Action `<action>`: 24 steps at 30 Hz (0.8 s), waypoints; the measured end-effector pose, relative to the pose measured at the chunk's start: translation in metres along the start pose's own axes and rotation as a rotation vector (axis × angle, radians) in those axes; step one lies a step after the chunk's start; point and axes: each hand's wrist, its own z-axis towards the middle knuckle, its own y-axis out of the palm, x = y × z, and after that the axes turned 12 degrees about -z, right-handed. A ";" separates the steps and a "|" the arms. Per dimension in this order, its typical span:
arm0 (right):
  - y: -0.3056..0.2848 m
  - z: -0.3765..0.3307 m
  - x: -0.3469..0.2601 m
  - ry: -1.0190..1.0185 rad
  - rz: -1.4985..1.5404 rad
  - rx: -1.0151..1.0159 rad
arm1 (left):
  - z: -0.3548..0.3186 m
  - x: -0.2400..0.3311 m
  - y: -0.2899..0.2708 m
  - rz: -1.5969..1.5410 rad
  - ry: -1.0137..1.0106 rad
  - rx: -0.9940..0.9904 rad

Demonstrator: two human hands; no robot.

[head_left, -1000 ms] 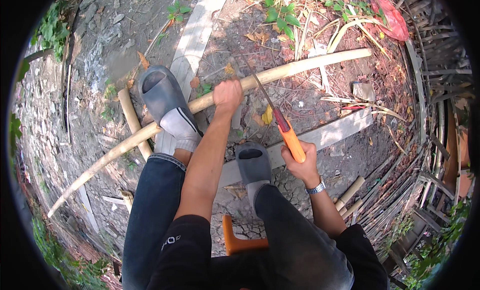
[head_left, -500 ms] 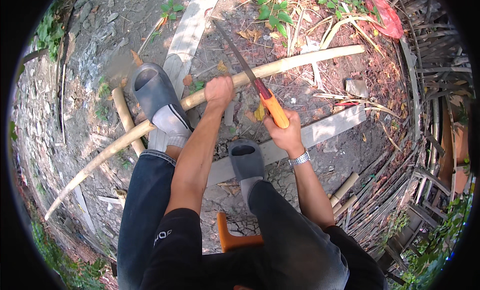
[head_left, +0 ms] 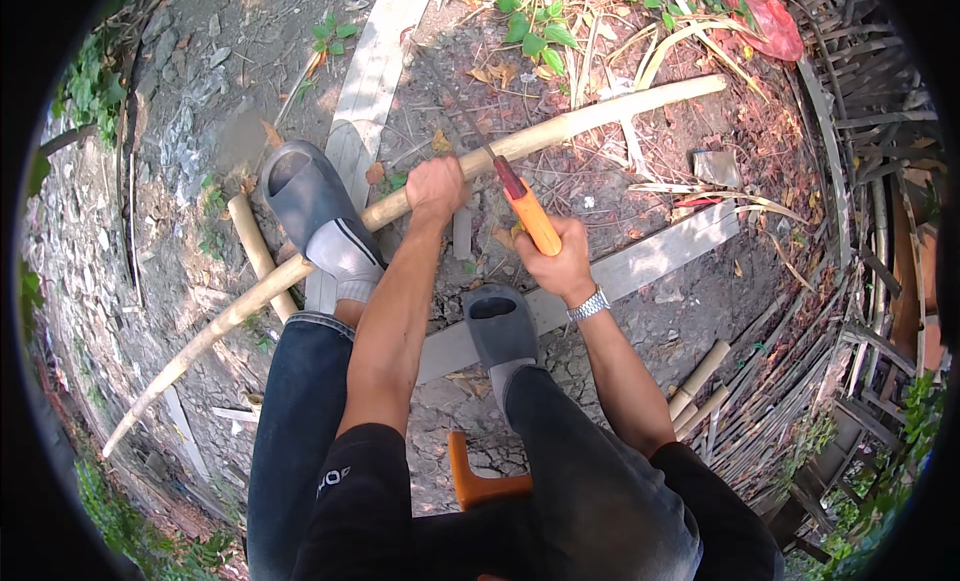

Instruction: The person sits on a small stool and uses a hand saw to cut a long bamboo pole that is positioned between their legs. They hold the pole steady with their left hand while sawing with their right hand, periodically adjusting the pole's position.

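Observation:
A long, slightly curved pale wooden pole (head_left: 590, 117) lies slantwise over the ground, from lower left to upper right. Around it closes my left hand (head_left: 436, 187), left of the saw. My right hand (head_left: 556, 261), with a metal-banded watch on the wrist, grips the orange handle of a hand saw (head_left: 535, 216). The saw's thin blade crosses the pole just right of my left hand and points up and away; it is blurred. My left foot, in a grey slide sandal (head_left: 305, 186), rests on the pole.
Grey boards (head_left: 365, 91) lie beneath and beside the pole; another board (head_left: 650, 256) runs by my right sandal (head_left: 500, 326). A short cut pole (head_left: 258, 246) is at left. Cut sticks (head_left: 700, 376) are at right. An orange stool part (head_left: 485, 486) shows between my legs. Red plastic (head_left: 765, 21) lies far right.
My right hand and the saw have shifted slightly left, and the blade, sharp before, is now blurred. My left hand keeps its hold on the pole. The whole view has moved a little.

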 end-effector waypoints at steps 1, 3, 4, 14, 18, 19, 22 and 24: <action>0.000 -0.003 0.001 -0.020 -0.010 -0.043 | 0.000 -0.001 -0.003 0.006 -0.018 -0.043; -0.007 -0.028 -0.009 0.032 0.067 -0.088 | -0.003 -0.011 -0.014 0.012 -0.043 -0.053; -0.024 -0.056 -0.016 0.096 0.148 -0.081 | -0.001 -0.014 -0.019 0.013 -0.056 -0.047; 0.002 -0.023 0.016 0.051 0.054 -0.006 | 0.001 0.004 -0.010 0.032 0.002 0.018; -0.030 -0.068 0.001 0.185 0.145 -0.089 | 0.006 -0.012 -0.015 0.038 -0.059 -0.037; -0.051 -0.115 0.012 0.167 0.069 -0.096 | 0.007 -0.008 -0.015 0.033 -0.083 -0.036; -0.066 -0.152 0.012 0.176 -0.010 -0.090 | -0.002 0.005 -0.015 0.036 -0.042 0.012; -0.052 -0.124 0.012 0.144 0.031 -0.059 | 0.001 0.006 -0.014 0.034 -0.048 -0.027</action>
